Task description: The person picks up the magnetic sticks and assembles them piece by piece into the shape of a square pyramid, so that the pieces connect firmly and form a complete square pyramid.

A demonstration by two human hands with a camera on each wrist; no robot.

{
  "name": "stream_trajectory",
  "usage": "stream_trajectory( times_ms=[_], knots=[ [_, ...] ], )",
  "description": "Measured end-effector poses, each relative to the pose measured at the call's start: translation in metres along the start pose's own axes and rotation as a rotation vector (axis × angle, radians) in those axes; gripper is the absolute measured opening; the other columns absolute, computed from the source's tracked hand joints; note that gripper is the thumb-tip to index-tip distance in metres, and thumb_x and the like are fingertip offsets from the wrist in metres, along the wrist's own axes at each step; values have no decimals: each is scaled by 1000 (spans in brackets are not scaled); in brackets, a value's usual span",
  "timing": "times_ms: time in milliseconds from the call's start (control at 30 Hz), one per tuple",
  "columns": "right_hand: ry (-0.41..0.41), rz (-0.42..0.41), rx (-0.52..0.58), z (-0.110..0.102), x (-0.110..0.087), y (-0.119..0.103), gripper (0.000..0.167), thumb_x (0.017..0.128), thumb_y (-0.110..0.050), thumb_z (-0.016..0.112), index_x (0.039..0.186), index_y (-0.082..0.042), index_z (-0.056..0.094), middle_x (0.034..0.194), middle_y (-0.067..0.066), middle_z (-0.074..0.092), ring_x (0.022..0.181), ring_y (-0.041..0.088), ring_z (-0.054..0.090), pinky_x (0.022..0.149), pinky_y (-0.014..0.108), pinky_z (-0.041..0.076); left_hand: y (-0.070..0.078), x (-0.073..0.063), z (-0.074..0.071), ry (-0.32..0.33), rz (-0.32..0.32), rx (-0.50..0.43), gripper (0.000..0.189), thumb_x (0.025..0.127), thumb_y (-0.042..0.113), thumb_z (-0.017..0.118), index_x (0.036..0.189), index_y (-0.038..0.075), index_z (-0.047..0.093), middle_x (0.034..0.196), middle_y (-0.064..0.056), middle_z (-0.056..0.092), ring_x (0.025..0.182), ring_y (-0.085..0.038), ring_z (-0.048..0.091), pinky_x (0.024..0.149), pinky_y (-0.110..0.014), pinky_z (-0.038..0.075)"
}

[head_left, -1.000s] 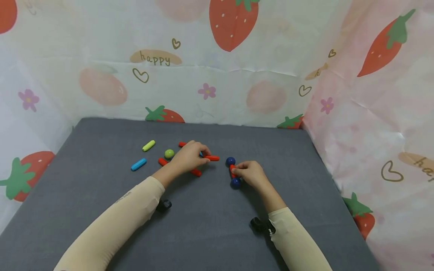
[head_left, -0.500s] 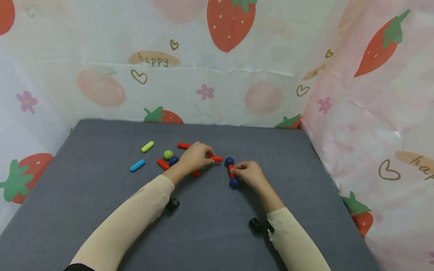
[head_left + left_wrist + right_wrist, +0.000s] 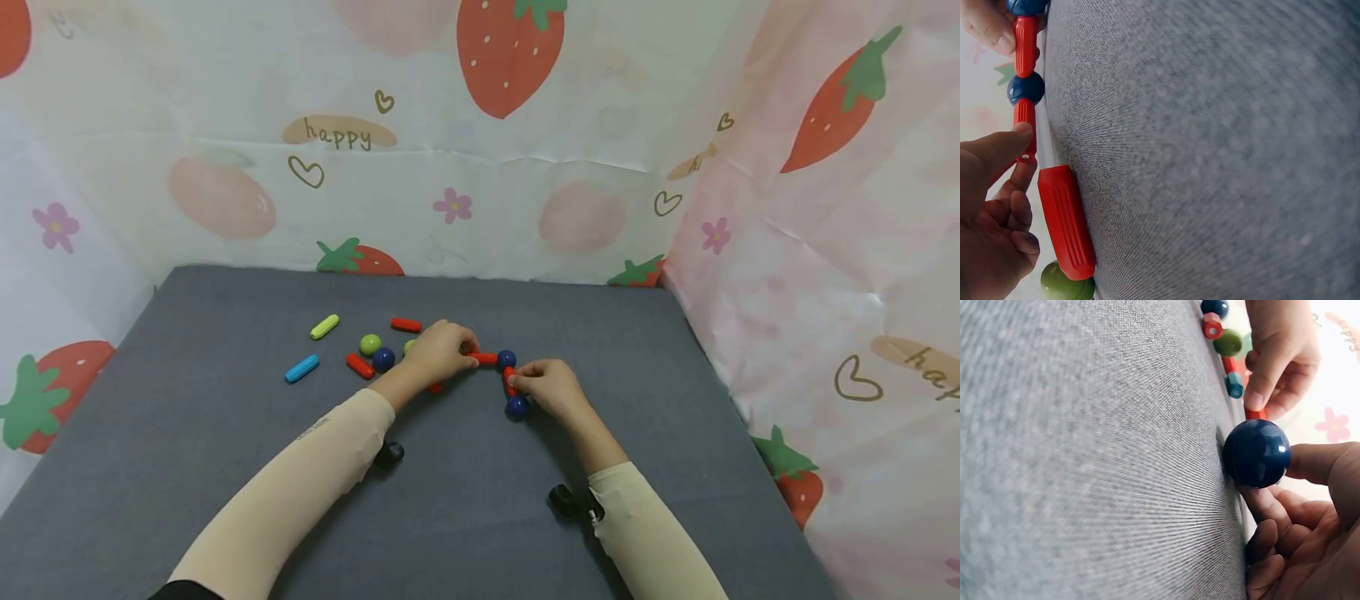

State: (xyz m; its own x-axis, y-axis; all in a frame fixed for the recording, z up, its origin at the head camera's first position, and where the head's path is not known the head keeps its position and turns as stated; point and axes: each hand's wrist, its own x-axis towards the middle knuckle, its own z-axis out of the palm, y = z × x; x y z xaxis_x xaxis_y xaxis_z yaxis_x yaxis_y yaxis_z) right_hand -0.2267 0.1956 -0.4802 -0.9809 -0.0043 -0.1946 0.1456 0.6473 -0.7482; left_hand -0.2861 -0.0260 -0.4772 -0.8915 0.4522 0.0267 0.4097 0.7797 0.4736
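My right hand [image 3: 555,387] pinches a red rod [image 3: 510,382] that has a dark blue ball on each end, the far ball [image 3: 507,358] and the near ball [image 3: 517,407]. From the other side, my left hand [image 3: 438,354] pinches a second red rod [image 3: 487,358] between thumb and finger. That rod's tip meets the far ball, as the left wrist view shows at the blue ball [image 3: 1025,89]; how deep it sits I cannot tell. In the right wrist view the near blue ball [image 3: 1257,454] hides most of the right hand's rod.
Left on the grey table lie a yellow-green rod [image 3: 325,327], a light blue rod [image 3: 302,368], a green ball [image 3: 371,344], a blue ball [image 3: 383,359] and red rods [image 3: 406,324]. My left hand partly covers another green ball [image 3: 408,346] and a red rod [image 3: 435,387].
My left hand has moved right with its red rod, and the rod's tip has come from apart to touching the far blue ball. My right hand has stayed nearly still.
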Motion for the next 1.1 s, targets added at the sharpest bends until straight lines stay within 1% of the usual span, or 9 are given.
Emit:
stream_trajectory(
  times_ms=[233,400,500,633,733,867,967,1100],
  knots=[
    [-14,-18,-22,-2,-1,0,22,93,-29,75,98,-9,80,92,2,75,80,17,63,70,30,48,0,1,1,-4,-10,-12,17,93,30,78,106,19,78,103,2,73,101,-19,62,93,-39,51],
    [-45,-45,-71,-8,1,1,23,94,-32,75,98,-10,80,93,3,75,79,18,62,69,31,48,0,1,3,2,-7,-19,17,93,30,78,106,19,78,102,3,73,98,-18,63,91,-38,52],
    [-56,-60,-113,-13,3,0,25,94,-34,75,100,-10,80,93,3,75,82,19,64,73,33,49,0,1,4,4,-8,-20,17,93,30,79,106,20,78,100,4,72,98,-18,63,91,-38,52],
    [-63,-73,-139,-22,8,-4,26,94,-35,74,104,-11,79,94,3,76,87,20,65,78,37,51,0,1,4,1,-13,-22,16,93,30,79,105,20,78,99,4,72,98,-18,61,92,-39,51],
    [-62,-96,-144,-27,13,-8,28,95,-35,73,108,-11,78,99,4,76,90,21,66,81,39,52,1,1,4,-1,-19,-26,16,93,29,79,105,20,78,99,4,72,96,-18,61,91,-38,51],
    [-63,-117,-146,-31,21,-12,31,96,-35,72,116,-11,76,108,6,76,97,22,68,86,43,54,1,1,4,2,-24,-28,17,93,29,79,106,19,78,100,3,72,96,-18,61,90,-38,52],
    [-75,-138,-145,-31,26,-12,35,97,-35,72,122,-12,74,116,7,74,103,24,68,90,44,54,0,1,5,4,-26,-25,17,93,29,79,106,20,78,100,3,71,97,-18,59,90,-38,50],
    [-106,-199,-145,-27,33,-9,38,98,-34,71,128,-12,71,122,7,72,108,24,67,92,44,54,2,1,6,1,-24,-27,17,93,30,79,106,20,78,99,4,71,96,-18,59,89,-39,51]
  ],
)
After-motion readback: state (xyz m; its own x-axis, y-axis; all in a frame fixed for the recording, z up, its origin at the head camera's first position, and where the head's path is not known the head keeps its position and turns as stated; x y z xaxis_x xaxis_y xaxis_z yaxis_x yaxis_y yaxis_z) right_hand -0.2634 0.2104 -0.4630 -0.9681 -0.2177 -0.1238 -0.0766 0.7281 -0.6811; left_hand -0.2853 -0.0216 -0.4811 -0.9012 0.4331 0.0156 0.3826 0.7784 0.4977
